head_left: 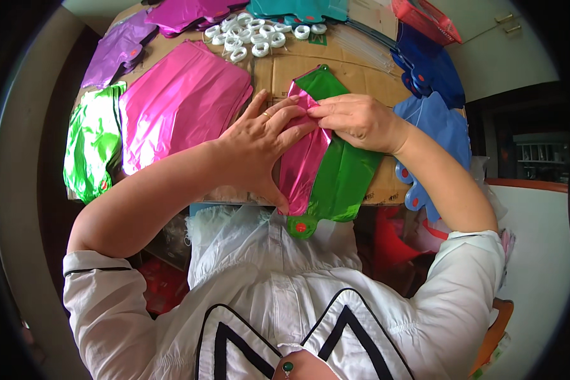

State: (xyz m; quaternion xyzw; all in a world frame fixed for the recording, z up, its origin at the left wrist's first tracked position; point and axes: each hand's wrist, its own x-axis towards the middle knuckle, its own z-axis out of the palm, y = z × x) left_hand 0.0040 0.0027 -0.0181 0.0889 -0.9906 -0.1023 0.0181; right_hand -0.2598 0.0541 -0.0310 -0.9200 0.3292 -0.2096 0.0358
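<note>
A shiny pink foil piece (299, 180) lies along the left side of a green foil piece (345, 180), near the table's front edge. The green one has a rounded tab with a red dot at its near end. My left hand (256, 139) lies spread over the pink foil, thumb toward its near end and fingertips near its upper part. At the fold between pink and green, my right hand (359, 120) pinches the pink foil's edge between thumb and fingers. The fingertips of both hands nearly meet there, hiding a little of the foil.
Cardboard (272, 76) covers the table. Left are a pink foil stack (180, 104), bright green foil (92, 142) and purple foil (117, 54). Farther back are white ribbon rings (259, 38), teal foil (297, 9), clear sticks (367, 47) and a red basket (427, 22). Blue foil (440, 126) hangs right.
</note>
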